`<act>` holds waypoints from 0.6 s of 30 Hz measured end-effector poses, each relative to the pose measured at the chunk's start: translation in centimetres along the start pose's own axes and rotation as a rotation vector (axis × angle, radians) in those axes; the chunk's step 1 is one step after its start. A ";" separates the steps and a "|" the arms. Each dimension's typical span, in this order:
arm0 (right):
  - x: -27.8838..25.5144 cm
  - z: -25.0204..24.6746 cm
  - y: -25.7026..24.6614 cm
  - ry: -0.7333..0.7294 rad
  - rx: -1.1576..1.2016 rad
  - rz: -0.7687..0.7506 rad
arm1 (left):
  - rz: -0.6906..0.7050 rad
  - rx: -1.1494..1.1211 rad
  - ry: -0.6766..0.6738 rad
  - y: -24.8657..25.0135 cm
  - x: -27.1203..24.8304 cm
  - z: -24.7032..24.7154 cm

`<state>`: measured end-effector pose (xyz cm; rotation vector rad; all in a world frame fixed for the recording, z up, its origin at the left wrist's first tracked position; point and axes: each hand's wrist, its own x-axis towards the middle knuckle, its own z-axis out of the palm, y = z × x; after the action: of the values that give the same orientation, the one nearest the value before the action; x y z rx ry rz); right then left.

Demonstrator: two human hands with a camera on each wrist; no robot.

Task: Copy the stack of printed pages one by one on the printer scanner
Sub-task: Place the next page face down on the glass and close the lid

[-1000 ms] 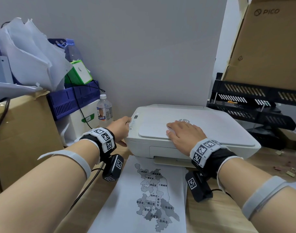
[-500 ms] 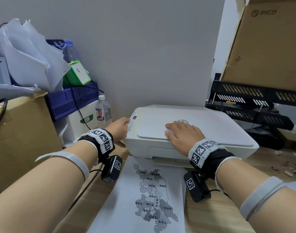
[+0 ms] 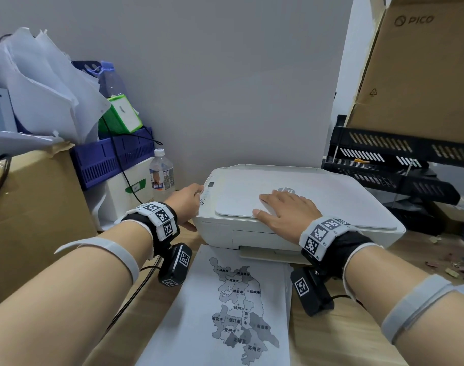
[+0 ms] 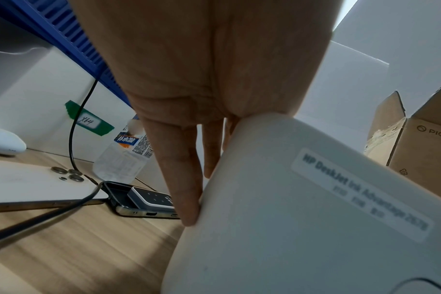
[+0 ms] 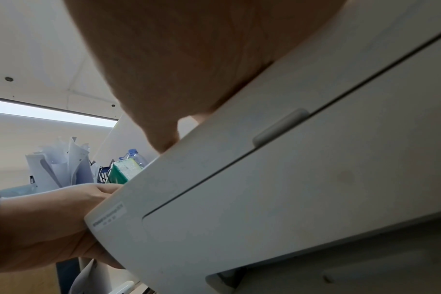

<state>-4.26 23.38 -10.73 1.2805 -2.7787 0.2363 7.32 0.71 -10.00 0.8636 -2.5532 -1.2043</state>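
Head: printer [image 3: 318,207] set on worktop [image 3: 357,339], lid closed; right hand [image 3: 288,210] laid flat on lid, fingers spread. Left hand [image 3: 186,204] placed at control panel corner. Map page [image 3: 225,313] laid before printer.
Left wrist: fingers [image 4: 184,179] extended together, pressed against printer side [image 4: 290,218].
Right wrist: palm [image 5: 189,59] seen pressed on lid edge; finger spread cannot be told.

white printer [image 3: 331,196], grey map page [image 3: 241,307]

desk [image 3: 357,339]: wood | on it: printer [image 3: 331,207], map page [image 3: 199,326], bottle [image 3: 161,175]

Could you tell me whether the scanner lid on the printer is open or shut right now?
Shut. The lid lies flat on the printer, with the right hand resting spread on top; no glass shows.
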 end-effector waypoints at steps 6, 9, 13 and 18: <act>0.0 -1.1 0.5 -0.052 0.063 -0.037 | 0.002 -0.006 -0.003 0.3 -0.5 -0.2; 0.0 -2.0 1.0 -0.064 0.173 -0.068 | 0.000 -0.029 0.003 0.5 -0.6 -0.2; -0.1 -2.8 1.1 -0.076 0.176 -0.085 | -0.019 -0.135 -0.029 1.0 -1.3 -0.3; -0.2 -3.4 0.9 -0.059 0.063 -0.089 | -0.013 -0.092 -0.072 1.4 -1.0 -0.9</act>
<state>-4.81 24.69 -7.48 1.4446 -2.7750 0.2871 7.94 1.44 -8.27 0.8322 -2.5280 -1.3685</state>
